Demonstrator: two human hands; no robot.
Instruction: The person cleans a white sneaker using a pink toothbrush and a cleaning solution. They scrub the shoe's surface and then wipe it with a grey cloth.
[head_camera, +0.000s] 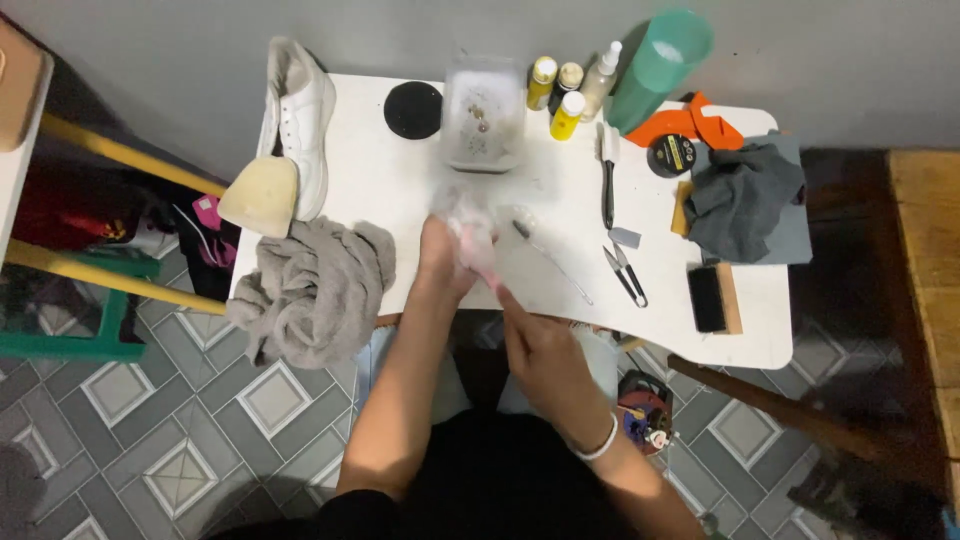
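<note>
White counter (400, 190): small top against a grey wall, over a grey patterned tile floor (180, 430).
Left hand (443, 262): closed around a pale, blurred soft thing (470, 232) near the counter's front edge, just in front of the clear tub.
Right hand (535, 345): fingers drawn together, pinching the lower end of the same pale thing; a white band sits on the wrist.
Pale thing: motion-blurred, whitish-pink; what it is cannot be told.
Clear tub (484, 115): at the back middle, small dark bits inside.
Grey towel (315, 285): bunched at the left front, just beside the left hand.
White sneaker (297, 120): on its side along the left edge, a cream sponge (262, 195) touching it.
Black round lid (413, 109): left of the tub.
Small bottles (565, 90): yellow and pale, right of the tub, beside a green cup (660, 65).
Tools: a dark-handled brush (607, 175), a thin metal pick (553, 262) and black snips (625, 272), right of the hands.
Dark grey cloth (745, 195): heaped at the right; a black block brush (714, 298) lies in front of it.
</note>
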